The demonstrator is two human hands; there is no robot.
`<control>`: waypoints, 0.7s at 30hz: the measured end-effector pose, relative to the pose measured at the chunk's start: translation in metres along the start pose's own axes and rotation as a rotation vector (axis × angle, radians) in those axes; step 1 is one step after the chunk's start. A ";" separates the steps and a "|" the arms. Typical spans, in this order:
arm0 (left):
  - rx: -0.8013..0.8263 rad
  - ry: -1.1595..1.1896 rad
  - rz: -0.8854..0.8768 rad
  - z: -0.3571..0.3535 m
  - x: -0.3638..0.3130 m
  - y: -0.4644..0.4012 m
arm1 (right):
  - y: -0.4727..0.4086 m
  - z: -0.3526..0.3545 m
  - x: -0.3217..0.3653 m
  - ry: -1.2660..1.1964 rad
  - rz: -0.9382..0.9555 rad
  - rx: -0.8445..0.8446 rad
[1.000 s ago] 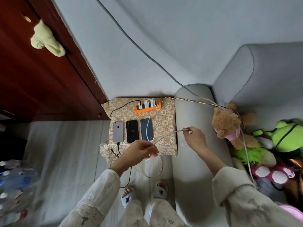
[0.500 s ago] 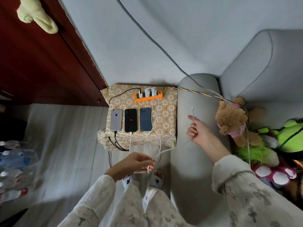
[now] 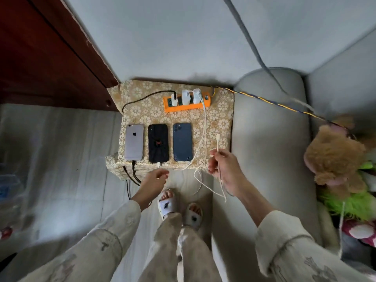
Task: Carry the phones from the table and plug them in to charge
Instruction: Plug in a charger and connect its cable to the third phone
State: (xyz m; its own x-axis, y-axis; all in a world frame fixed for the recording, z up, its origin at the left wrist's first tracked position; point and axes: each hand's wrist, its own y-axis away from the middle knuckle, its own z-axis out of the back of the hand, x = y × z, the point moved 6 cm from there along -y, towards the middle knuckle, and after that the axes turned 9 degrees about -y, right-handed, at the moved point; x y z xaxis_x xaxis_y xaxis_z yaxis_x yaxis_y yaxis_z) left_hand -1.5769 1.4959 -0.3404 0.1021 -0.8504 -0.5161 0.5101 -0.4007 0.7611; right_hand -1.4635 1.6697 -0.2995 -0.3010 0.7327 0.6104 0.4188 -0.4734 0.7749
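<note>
Three phones [image 3: 158,142] face down, side by side, long axes running away from the hands, charging ports toward them: silver [image 3: 133,142], black [image 3: 158,143], blue [image 3: 182,142]. Placed just beyond the left hand [image 3: 153,182] on a patterned stand [image 3: 221,119]. Silver fed by a dark lead, black by a white one; blue's port bare. Right hand [image 3: 223,169] pinching a white cable [image 3: 218,143] just right of the blue phone, connector tip pointing up and away. Left hand loose, fingers relaxed, gripping nothing. Beyond the phones, one orange strip [image 3: 186,105] carrying three white chargers. Right of the right hand, a grey sofa arm [image 3: 268,139].
</note>
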 end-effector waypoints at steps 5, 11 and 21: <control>-0.074 -0.150 -0.052 -0.004 -0.003 -0.064 | -0.061 -0.031 -0.020 0.040 0.065 -0.018; -0.114 -0.161 -0.106 -0.018 -0.018 -0.107 | -0.103 -0.002 -0.027 0.299 0.173 -0.261; -0.279 -0.291 0.071 -0.056 -0.042 -0.140 | -0.137 -0.004 -0.023 -0.072 0.067 -0.066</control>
State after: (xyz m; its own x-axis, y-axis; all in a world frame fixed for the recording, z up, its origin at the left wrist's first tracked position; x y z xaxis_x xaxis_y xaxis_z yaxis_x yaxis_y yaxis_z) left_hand -1.6046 1.6071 -0.4471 -0.0804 -0.9495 -0.3033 0.7267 -0.2641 0.6342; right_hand -1.5176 1.7157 -0.4193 -0.2111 0.7300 0.6500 0.3776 -0.5525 0.7431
